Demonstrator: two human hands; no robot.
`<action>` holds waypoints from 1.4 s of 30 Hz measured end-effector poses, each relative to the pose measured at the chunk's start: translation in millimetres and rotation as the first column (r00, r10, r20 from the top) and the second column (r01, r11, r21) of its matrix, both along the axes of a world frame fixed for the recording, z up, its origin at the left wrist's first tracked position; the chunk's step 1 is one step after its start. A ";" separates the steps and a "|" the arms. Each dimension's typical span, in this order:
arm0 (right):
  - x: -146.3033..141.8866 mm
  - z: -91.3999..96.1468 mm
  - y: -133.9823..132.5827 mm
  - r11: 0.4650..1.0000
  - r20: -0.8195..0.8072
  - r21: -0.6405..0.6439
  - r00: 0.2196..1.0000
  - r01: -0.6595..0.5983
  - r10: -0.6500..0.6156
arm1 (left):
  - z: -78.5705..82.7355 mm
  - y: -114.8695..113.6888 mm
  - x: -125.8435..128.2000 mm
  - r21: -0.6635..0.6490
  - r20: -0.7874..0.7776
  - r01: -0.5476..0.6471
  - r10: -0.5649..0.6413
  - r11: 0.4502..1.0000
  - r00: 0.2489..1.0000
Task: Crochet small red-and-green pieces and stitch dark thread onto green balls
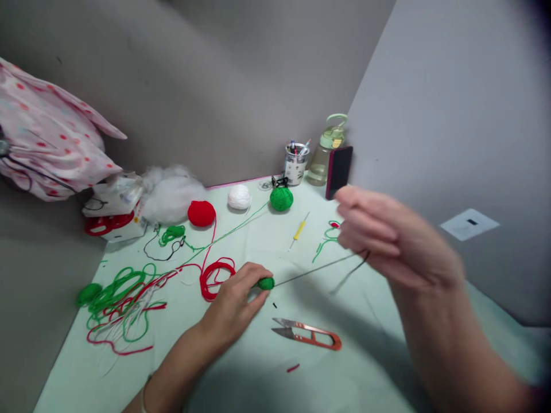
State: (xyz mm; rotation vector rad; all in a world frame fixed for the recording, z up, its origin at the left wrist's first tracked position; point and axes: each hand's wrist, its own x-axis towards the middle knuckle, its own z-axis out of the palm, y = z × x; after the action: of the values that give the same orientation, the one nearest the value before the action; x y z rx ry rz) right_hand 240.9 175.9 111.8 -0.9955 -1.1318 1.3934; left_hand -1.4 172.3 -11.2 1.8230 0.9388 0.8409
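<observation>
My left hand (236, 301) rests on the pale green mat (370, 367) and pinches a small green crocheted piece (266, 283). A thin dark thread (316, 269) runs taut from that piece up to my right hand (387, 238). The right hand is raised and blurred, its fingers pressed together on the thread's end. Orange thread snips (307, 334) lie on the mat just in front of the left hand. A yellow-handled crochet hook (298, 230) lies farther back.
Red (201, 213), white (239, 197) and green (281, 198) yarn balls sit near the wall. Tangled red and green yarn (124, 301) spreads at left. White stuffing (170, 192), a pen cup (295, 163), a bottle (327, 152) and a phone (338, 171) stand at the back.
</observation>
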 end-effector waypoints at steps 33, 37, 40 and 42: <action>-50.2 -34.0 -22.5 0.884 0.802 0.312 0.596 -0.348 -0.048 | 32.4 1.9 -10.5 -0.485 0.401 -0.102 0.324 0.869 0.857; -51.1 -33.3 -22.1 0.896 0.805 0.284 0.593 -0.341 -0.029 | 32.8 1.7 -11.5 -0.463 0.385 -0.113 0.314 0.879 0.868; -52.8 -33.2 -22.2 0.909 0.793 0.256 0.609 -0.327 -0.004 | 34.2 1.0 -11.0 -0.460 0.387 -0.111 0.312 0.881 0.868; -54.2 -34.5 -22.1 0.912 0.773 0.255 0.635 -0.321 0.007 | 35.6 0.2 -9.0 -0.490 0.417 -0.090 0.325 0.867 0.849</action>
State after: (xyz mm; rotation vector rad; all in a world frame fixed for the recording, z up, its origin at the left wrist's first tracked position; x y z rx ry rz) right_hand 186.7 153.8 77.3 -1.2516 -2.0879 0.8016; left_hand -10.4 172.4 24.3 1.0362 0.9158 1.0541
